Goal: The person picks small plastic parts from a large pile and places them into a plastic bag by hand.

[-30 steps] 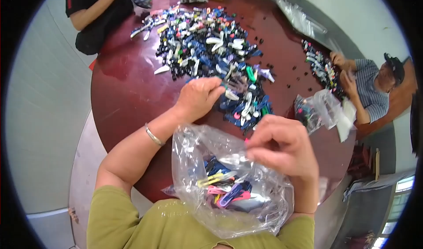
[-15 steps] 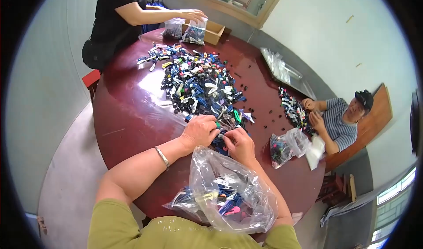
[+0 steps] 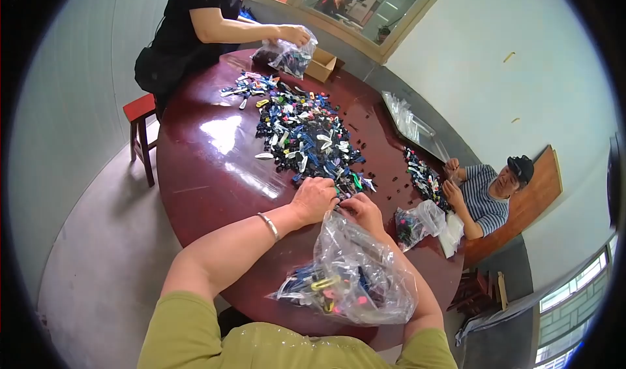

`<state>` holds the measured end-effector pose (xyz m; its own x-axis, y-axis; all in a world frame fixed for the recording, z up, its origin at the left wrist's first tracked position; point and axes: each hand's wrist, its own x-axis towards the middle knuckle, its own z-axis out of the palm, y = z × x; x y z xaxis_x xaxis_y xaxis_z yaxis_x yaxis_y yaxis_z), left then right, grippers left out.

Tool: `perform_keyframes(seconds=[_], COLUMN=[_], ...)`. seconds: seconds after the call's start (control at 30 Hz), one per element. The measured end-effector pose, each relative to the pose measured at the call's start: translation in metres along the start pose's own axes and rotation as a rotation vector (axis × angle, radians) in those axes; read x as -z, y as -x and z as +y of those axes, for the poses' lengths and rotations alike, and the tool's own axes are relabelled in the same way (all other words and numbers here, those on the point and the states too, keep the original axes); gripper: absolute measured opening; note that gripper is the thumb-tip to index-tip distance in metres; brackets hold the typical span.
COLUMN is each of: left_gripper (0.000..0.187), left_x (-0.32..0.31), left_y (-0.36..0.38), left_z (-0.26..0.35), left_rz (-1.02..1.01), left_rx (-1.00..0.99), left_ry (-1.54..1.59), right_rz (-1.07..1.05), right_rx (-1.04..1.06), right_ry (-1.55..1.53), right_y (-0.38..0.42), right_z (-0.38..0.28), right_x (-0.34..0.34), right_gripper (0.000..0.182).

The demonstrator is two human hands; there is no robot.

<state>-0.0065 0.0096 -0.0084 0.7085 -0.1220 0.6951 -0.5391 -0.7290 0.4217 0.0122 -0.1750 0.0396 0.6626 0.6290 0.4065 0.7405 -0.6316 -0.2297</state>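
Observation:
My left hand is at the near end of a heap of small hair clips, its fingers curled inward. Close beside it, my right hand has thumb and fingers pinched together. The fingertips nearly meet, and whatever they hold is too small and covered to make out. Just below my right hand, a clear plastic bag lies with its mouth loose, against my right forearm. Clips in blue, white, yellow and pink show through it. A silver bracelet circles my left wrist.
Across the round red table, a standing person's hand touches filled plastic bags beside a cardboard box. A seated person at right handles clips near another bag and a tray. A red stool stands left.
The view has shifted, so the table sits differently in frame. My hands stay together at the heap's near end. The standing person's bags now appear pulled together under the hand.

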Motion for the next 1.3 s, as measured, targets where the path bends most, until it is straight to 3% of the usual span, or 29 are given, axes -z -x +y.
perform_keyframes(seconds=[0.27,0.4,0.5,0.6,0.7,0.9,1.0,1.1,1.27,1.3], left_gripper=[0.016,0.017,0.017,0.016,0.017,0.019,0.023,0.019,0.019,0.019], left_x=[-0.002,-0.006,-0.006,-0.004,-0.003,-0.001,0.000,0.001,-0.002,-0.001], left_y=[0.001,0.002,0.002,0.003,0.004,0.004,0.002,0.004,0.004,0.004], left_z=[0.000,-0.002,-0.003,0.000,0.001,0.001,0.000,0.001,0.000,0.000], left_rz=[-0.031,-0.038,-0.026,-0.050,-0.068,-0.108,-0.160,-0.104,-0.086,-0.086], left_rx=[0.005,0.010,0.027,0.030,0.022,0.019,0.034,0.008,0.014,0.018], left_ry=[0.025,0.015,0.036,0.037,0.020,0.021,0.048,0.040,0.045,0.050], right_rz=[0.011,0.021,0.011,0.171,0.122,0.093,-0.016,-0.195,0.043,0.010], right_rx=[0.034,-0.056,-0.366,-0.464,-0.635,-0.514,-0.432,-0.097,-0.195,-0.287], right_ry=[-0.222,-0.338,-0.435,-0.388,-0.717,-0.925,-0.629,-0.279,-0.315,-0.361], right_y=[-0.001,0.008,0.016,0.023,0.030,0.043,0.058,0.058,0.044,0.037], right_z=[0.005,0.021,0.022,0.025,0.009,-0.077,-0.100,-0.123,-0.091,-0.080], right_x=[-0.002,0.000,0.014,0.024,0.059,0.137,0.151,0.148,0.126,0.123], right_gripper=[0.014,0.012,0.013,0.016,0.016,0.008,0.005,0.007,0.006,0.007])
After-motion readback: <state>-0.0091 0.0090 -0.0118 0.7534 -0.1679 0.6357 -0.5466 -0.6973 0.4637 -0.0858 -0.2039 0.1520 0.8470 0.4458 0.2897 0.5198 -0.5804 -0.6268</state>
